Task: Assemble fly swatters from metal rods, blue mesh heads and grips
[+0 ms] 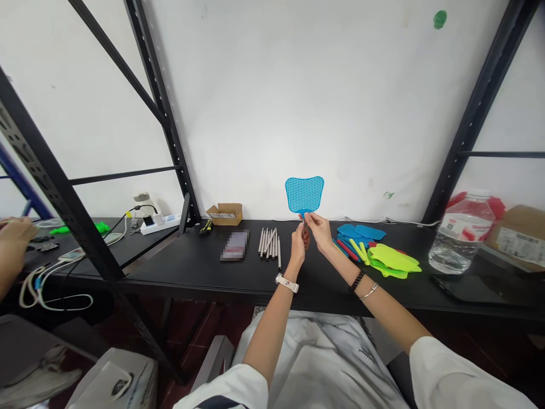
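Observation:
A blue fly swatter head [304, 194] with a mesh face stands upright above the black table. My right hand [320, 229] pinches the neck at its base. Just below, my left hand [300, 244] is closed around a thin, dark handle rod that meets the neck; most of the rod is hidden in the fingers. To the left of my hands lies a bunch of grey metal rods [269, 243]. On the right are blue swatter heads [361, 233], with yellow-green swatter heads [394, 258] stacked nearer and a few red and yellow pieces beside them.
A small open cardboard box [227, 214], a yellow-black cutter [206, 228] and a blurred-out phone [235, 245] lie to the left. A large water bottle [462, 233], a carton [517, 238] and a dark tablet [477, 288] occupy the right. Another person's hand [17, 241] shows far left.

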A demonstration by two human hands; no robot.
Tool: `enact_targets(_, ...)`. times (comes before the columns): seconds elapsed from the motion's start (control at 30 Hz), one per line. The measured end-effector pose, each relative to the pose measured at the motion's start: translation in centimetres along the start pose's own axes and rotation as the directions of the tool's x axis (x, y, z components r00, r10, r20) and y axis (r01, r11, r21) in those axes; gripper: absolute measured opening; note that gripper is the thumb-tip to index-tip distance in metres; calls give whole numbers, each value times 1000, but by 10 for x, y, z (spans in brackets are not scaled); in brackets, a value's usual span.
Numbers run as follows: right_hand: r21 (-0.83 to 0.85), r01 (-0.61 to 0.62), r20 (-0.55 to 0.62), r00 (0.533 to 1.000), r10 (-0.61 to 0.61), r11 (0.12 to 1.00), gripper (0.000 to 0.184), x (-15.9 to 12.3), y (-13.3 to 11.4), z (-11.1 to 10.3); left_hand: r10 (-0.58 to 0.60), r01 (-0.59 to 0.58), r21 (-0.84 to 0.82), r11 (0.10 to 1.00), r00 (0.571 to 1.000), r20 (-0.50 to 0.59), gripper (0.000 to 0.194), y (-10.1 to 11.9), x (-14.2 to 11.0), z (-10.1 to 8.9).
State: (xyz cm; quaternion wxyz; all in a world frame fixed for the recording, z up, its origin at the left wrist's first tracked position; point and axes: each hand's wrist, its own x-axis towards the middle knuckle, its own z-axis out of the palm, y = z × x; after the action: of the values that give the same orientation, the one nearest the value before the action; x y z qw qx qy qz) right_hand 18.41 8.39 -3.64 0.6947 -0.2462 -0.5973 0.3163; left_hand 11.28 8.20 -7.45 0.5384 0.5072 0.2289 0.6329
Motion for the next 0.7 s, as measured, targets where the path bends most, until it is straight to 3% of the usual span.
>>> enact_targets(0.3,-76,38,-59,997,-43,996,29,0,9,-2,11,-11,10,1000,999,-48,51,1,-2,3)
enact_targets(0.7,-161,34,-49,998,-42,986,33,0,13,3,48,-44,42,998,993,-110,52,5,-5,5)
